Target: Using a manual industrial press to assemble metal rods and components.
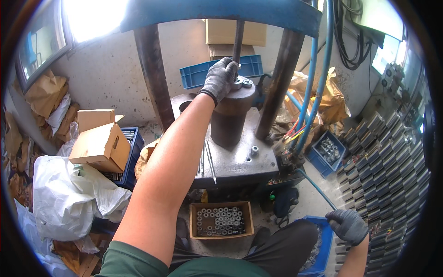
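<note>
My left hand (pixel 220 79), in a grey glove, reaches up to the top of a thick dark metal cylinder (pixel 228 121) on the press table (pixel 249 170). Its fingers are curled beside the vertical press rod (pixel 238 41); what they hold is hidden. Small metal rings (pixel 247 83) lie on the cylinder's top, just right of the fingers. At the lower right, my gloved right hand (pixel 349 226) is closed round the end of a long blue lever (pixel 318 190), which runs up toward the press. Thin metal rods (pixel 210 161) lie on the table left of the cylinder.
Below the table sits a cardboard box (pixel 221 236) of metal rings. Blue crates (pixel 328 171) with metal parts stand at right, beside stacked dark bars (pixel 383 175). White sacks (pixel 64 198) and an open carton (pixel 99 147) fill the left. Dark press columns (pixel 154 76) flank the cylinder.
</note>
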Demonstrator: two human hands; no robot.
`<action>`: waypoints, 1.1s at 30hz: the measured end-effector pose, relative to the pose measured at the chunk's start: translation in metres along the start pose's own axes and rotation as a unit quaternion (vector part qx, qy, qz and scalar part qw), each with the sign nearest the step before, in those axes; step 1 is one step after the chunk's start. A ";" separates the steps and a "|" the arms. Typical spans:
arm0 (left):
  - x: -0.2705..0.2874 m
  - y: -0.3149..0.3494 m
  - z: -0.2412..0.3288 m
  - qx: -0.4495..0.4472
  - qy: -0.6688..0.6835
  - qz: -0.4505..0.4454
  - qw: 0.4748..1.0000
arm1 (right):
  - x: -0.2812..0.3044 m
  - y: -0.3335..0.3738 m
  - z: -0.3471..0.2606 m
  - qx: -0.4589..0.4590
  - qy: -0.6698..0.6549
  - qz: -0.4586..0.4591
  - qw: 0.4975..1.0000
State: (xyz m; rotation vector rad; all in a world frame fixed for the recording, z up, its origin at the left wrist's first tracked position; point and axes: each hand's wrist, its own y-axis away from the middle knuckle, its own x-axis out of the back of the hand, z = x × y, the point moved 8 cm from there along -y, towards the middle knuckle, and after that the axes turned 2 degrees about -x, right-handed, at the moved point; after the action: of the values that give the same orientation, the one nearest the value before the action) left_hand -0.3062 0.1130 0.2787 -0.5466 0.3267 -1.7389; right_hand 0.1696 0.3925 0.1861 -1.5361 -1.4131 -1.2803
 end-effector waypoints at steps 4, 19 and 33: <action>0.000 0.001 0.005 -0.016 -0.025 0.002 1.000 | 0.014 0.005 -0.003 0.031 -0.028 0.111 0.993; 0.004 -0.002 -0.004 -0.019 -0.037 0.012 0.999 | 0.123 -0.053 -0.017 0.194 0.037 0.503 0.841; 0.032 0.005 -0.016 -0.051 0.185 0.203 0.960 | 0.184 -0.159 -0.014 0.108 -0.040 0.444 0.889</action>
State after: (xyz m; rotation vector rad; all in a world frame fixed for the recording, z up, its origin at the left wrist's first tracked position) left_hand -0.3159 0.0797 0.2681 -0.2009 0.7430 -1.4184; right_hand -0.0017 0.4648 0.3436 -1.7620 -0.6756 -0.4809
